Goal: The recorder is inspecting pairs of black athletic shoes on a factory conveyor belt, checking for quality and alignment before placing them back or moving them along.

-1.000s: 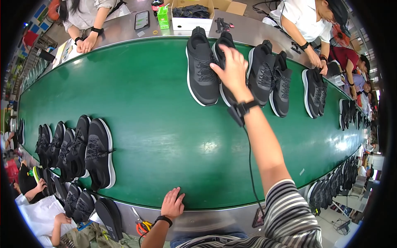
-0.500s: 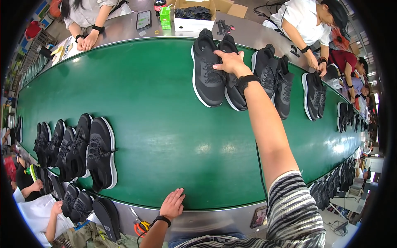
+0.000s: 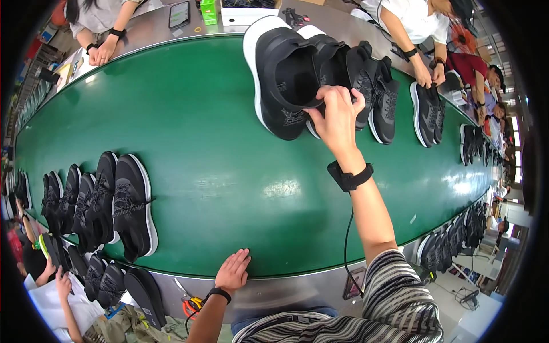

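Observation:
My right hand point(image 3: 337, 117) reaches to the far side of the green surface. Its thumb and fingers are closed on the near collar edges of a pair of black sneakers. The left sneaker point(image 3: 269, 74) is tipped so its dark opening and white sole edge show; the right sneaker point(image 3: 331, 54) is tilted beside it and partly hidden by my fingers. Close to the near edge, my left hand point(image 3: 233, 270) lies flat with fingers stretched out, holding nothing.
More black sneakers point(image 3: 384, 103) stand just right of the held pair. Several others point(image 3: 132, 200) line the left side. Orange-handled scissors point(image 3: 190, 303) and a phone point(image 3: 353, 284) lie along the near metal edge. Co-workers sit across the surface; one person's hands point(image 3: 429, 77) touch another pair point(image 3: 426, 114).
The held pair has gone from lying flat to tipped with openings showing. My right hand has shifted nearer and closed on their collars. The view has shifted slightly; my left hand stays flat.

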`<state>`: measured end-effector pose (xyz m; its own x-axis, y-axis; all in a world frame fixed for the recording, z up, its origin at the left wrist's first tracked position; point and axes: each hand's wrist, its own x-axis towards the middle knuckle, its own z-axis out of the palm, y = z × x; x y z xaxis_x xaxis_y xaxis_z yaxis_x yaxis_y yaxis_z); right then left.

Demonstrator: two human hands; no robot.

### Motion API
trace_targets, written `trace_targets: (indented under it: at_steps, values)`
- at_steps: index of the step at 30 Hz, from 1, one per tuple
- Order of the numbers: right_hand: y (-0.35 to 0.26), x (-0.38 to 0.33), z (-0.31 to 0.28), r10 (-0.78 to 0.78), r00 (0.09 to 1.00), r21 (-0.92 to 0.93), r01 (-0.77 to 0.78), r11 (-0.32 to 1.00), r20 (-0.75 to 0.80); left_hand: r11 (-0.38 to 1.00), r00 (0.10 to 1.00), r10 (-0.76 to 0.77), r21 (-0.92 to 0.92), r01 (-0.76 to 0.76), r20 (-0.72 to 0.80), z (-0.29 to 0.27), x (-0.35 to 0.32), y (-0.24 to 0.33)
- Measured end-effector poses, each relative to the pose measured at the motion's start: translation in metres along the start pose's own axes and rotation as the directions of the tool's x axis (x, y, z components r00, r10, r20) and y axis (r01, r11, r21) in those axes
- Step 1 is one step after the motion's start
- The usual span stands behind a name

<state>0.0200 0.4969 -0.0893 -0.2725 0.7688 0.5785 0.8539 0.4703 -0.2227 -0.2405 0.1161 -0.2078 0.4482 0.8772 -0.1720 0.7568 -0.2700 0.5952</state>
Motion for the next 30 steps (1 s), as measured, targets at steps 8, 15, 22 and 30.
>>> trace_targets:
  at_steps: [8,15,22,30]
  values:
    - [-0.011,-0.009,-0.005,-0.075,0.997,-0.016,0.075,0.997,0.000,1.000,0.999,-0.004,0.000,0.004,0.052,-0.003,-0.003,-0.006]
    - [0.026,0.025,0.029,0.006,1.000,-0.159,-0.004,0.987,0.018,0.999,0.999,0.040,-0.037,-0.040,0.010,-0.008,-0.007,-0.010]
    - [0.029,0.048,0.042,0.072,0.988,-0.561,-0.139,0.816,-0.140,0.997,0.998,0.054,-0.053,-0.053,0.024,-0.015,-0.009,-0.016]
    - [-0.137,-0.126,-0.004,-0.071,0.903,0.358,-0.094,0.929,0.424,0.992,0.982,0.126,0.002,-0.127,-0.142,-0.002,-0.031,-0.022]
